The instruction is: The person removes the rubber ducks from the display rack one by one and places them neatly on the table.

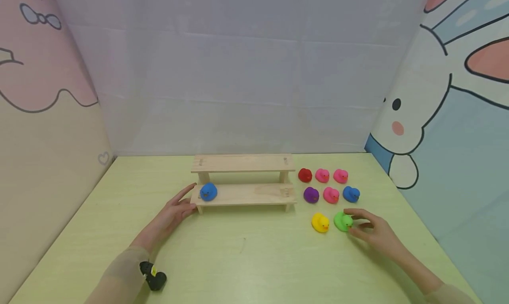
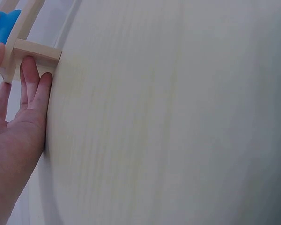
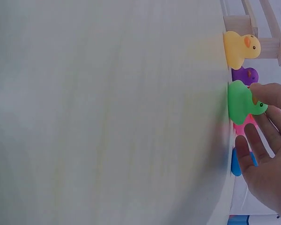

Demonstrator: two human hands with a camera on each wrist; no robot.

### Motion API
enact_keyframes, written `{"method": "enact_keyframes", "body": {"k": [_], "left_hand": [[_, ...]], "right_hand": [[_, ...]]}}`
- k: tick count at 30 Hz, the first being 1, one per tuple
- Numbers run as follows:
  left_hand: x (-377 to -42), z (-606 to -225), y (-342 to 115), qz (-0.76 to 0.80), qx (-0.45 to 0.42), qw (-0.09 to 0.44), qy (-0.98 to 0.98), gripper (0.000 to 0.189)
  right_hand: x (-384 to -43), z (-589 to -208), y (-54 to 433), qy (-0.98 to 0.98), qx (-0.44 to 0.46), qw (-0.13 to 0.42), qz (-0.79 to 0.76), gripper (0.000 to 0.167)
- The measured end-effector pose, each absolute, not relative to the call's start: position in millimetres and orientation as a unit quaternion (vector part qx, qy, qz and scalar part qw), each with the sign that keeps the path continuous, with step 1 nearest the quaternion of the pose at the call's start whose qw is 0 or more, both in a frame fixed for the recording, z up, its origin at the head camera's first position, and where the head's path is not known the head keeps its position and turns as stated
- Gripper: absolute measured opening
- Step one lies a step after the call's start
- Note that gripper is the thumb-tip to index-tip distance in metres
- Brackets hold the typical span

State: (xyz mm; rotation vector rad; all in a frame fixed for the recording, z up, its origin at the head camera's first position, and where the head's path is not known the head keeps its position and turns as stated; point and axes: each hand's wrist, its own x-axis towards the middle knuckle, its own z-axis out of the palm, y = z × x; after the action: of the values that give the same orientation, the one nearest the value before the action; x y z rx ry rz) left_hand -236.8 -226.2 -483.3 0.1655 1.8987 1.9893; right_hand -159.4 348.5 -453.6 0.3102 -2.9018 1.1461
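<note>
A two-step wooden shelf (image 1: 243, 194) stands on the table, with a blue rubber duck (image 1: 208, 191) at the left of its lower step. At that step's left end, my left hand (image 1: 175, 213) touches the wood with extended fingers; in the left wrist view they reach the board's edge and its leg (image 2: 37, 49). My right hand (image 1: 374, 231) has thumb and forefinger on either side of the head of a green rubber duck (image 1: 342, 222), which sits upright on the table. The other fingers of this hand (image 3: 267, 173) are spread apart. Left of the green duck is a yellow duck (image 1: 320, 223).
Behind these two sit more rubber ducks in two rows: red (image 1: 305, 175) and two pink at the back, then purple (image 1: 311, 195), pink (image 1: 331, 195) and blue (image 1: 351, 194). A white cloth (image 1: 242, 74) hangs behind the table. Cartoon-printed panels flank both sides.
</note>
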Motion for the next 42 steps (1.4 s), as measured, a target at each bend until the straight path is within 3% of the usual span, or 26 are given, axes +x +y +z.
{"method": "enact_keyframes", "body": {"k": [19,30,42], "left_hand": [[-237.5,-481.7,-225.7,0.713,0.058,0.196,0.671,0.073],[-237.5,-483.5,-226.7,0.712,0.068,0.184,0.675,0.074],[-239.5,-488.1,-228.7,0.711,0.070,0.189,0.674,0.073]], "right_hand": [[-167.6,-431.9,333.6,-0.931,0.106,0.053,0.345,0.052],[-192.9,-422.3,271.8,-0.905,0.139,0.035,0.400,0.052],[-210.5,-421.5,189.4,-0.848,0.223,0.052,0.478,0.049]]}}
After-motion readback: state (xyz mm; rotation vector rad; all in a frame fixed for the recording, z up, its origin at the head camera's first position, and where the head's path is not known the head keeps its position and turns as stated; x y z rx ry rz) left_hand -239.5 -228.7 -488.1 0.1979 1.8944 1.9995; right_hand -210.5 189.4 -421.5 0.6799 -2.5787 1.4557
